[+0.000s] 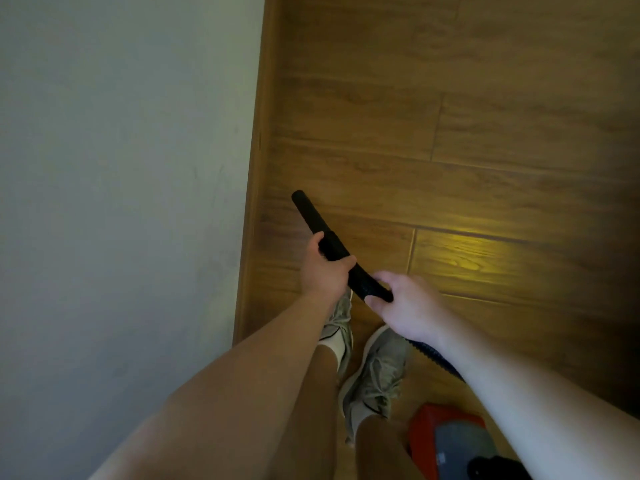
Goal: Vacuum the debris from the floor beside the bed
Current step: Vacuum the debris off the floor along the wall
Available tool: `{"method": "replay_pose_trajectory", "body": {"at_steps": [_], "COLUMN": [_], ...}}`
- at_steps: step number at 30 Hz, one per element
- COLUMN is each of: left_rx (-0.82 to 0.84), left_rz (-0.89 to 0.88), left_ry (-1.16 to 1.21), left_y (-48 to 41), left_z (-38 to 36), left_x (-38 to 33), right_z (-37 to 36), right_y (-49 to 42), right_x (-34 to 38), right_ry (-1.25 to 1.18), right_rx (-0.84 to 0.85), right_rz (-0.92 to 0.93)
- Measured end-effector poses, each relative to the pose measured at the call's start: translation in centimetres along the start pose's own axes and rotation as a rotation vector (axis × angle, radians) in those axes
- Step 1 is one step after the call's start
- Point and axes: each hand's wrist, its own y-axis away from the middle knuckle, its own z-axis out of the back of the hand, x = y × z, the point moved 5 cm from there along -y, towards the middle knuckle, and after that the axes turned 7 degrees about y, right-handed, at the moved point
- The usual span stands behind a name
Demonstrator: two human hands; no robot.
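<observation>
Pale wall (121, 168), wooden skirting (258, 168), glossy wood-plank floor (485, 133).

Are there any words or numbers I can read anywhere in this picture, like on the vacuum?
None can be read.
Vacuum body: a small pale patch on its grey top may be a label, too blurred to read.
Black vacuum tube, held by the left hand and right hand: no writing shows.
Wooden floor and wall: no writing.

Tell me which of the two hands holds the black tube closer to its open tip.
The left hand. It grips the black tube nearer the tip, by the wall, while the right hand holds it further back, where the ribbed hose begins.
</observation>
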Motion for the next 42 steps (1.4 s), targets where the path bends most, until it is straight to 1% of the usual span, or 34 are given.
{"method": "replay_pose_trajectory", "body": {"at_steps": [4, 11, 20, 26, 31, 37, 42], "left_rx": [-0.018, -0.032, -0.065, -0.105, -0.155, -0.237, -0.257], "left_rz": [0.009, 0.018, 0.169, 0.213, 0.252, 0.33, 0.386], "left_ry": [0.051, 0.18, 0.34, 0.439, 0.456, 0.553, 0.659], "left_y": [1.7, 4.8, 7.3, 7.6, 8.4, 10.1, 11.2], "left_z": [0.7, 1.3, 2.7, 5.5, 8.3, 10.4, 11.8], "left_x": [2.9, 6.6, 14.4, 19.6, 23.8, 29.5, 32.4], "right_z": [-2.2, -5.0, -9.3, -14.0, -18.2, -22.5, -25.2], "right_y": [1.8, 5.0, 7.2, 6.9, 7.3, 7.6, 8.2], "right_x": [-0.6, -1.6, -2.2, -1.1, 0.3, 0.7, 1.5], "right_ry": [-0.001, 0.063, 0.253, 0.343, 0.373, 0.434, 0.529], "right_rx": [0.009, -0.023, 0.042, 0.056, 0.153, 0.259, 0.283], "right_rz": [0.03, 0.089, 0.162, 0.219, 0.247, 0.308, 0.378]}}
